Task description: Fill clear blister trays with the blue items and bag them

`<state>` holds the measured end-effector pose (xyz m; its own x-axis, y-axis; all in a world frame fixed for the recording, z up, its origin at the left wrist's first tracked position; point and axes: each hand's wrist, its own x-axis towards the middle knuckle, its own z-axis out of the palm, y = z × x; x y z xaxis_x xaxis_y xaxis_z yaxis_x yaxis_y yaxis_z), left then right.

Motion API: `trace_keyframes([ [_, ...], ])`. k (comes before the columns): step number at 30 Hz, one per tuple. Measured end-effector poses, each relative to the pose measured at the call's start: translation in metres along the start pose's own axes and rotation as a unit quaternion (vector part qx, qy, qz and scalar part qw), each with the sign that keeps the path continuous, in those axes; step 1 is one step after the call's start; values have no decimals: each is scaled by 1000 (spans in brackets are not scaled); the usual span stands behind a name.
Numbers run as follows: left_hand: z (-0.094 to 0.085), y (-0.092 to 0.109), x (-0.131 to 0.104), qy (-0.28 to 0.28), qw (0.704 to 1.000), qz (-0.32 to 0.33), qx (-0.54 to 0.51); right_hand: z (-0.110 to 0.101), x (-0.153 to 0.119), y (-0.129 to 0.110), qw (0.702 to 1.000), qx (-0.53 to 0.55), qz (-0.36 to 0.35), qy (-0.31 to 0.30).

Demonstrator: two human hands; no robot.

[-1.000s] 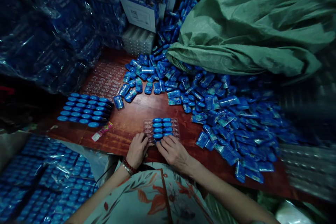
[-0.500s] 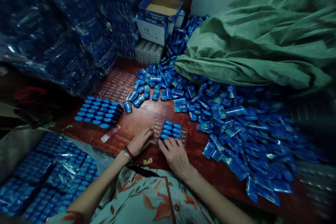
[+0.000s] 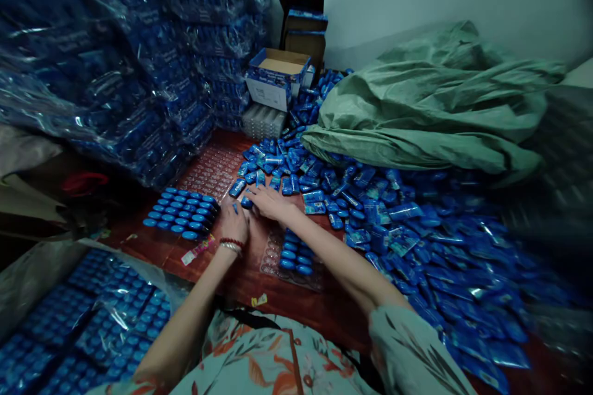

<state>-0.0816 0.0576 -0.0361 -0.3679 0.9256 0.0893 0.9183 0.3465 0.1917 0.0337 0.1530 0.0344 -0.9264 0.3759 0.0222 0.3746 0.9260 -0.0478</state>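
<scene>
My left hand [image 3: 235,223], with a red bead bracelet and a silver one at its wrist, is at the near edge of the loose pile. Its fingers are closed around a small blue packet [image 3: 235,208], mostly hidden by them. Beside it, the fingers of my right hand [image 3: 269,202] are closed on another blue packet [image 3: 247,201]. Below my right forearm lies a clear plastic tray [image 3: 270,254] with cups. Several blue packets [image 3: 288,255] stand upright in its middle, partly covered by the forearm.
A heap of loose blue packets [image 3: 398,222] spreads across the right, under a green cloth [image 3: 417,117]. At left stands a filled block of packets [image 3: 178,213] beside a clear cupped sheet [image 3: 210,170]. Behind are an open box [image 3: 269,92] and plastic-wrapped stacks [image 3: 139,55].
Both hands have left the tray and moved forward and left to the packets at the heap's edge. They now grip packets there. The camera view has tilted up somewhat.
</scene>
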Motion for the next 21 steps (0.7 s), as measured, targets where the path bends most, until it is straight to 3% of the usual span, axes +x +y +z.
trace_keyframes([
  [2, 7, -4, -23, 2, 999, 41, -29, 10, 20, -3, 999, -5, -40, -23],
  [5, 13, -17, -52, -33, 994, 43, -98, 25, 32, -12, 997, 4, -68, -40],
  [8, 13, -30, -64, -47, 979, 45, -195, 28, 30, -14, 996, 8, -68, -53],
  [10, 10, -35, -66, -38, 966, 65, -248, 17, 15, -9, 998, 18, -44, -37],
  [13, 5, -37, -73, -25, 951, 86, -296, -14, -39, -1, 988, 136, 30, 71],
  [15, 3, -36, -81, -31, 943, 72, -322, -36, -94, -3, 949, 270, 58, 150],
  [17, 3, -35, -89, -49, 931, 36, -359, -49, -152, -14, 905, 370, 115, 173],
  [19, 4, -33, -95, -82, 910, -18, -406, -47, -197, -33, 873, 422, 188, 158],
  [21, 6, -33, -97, -114, 886, -60, -445, -29, -225, -56, 843, 443, 257, 164],
])
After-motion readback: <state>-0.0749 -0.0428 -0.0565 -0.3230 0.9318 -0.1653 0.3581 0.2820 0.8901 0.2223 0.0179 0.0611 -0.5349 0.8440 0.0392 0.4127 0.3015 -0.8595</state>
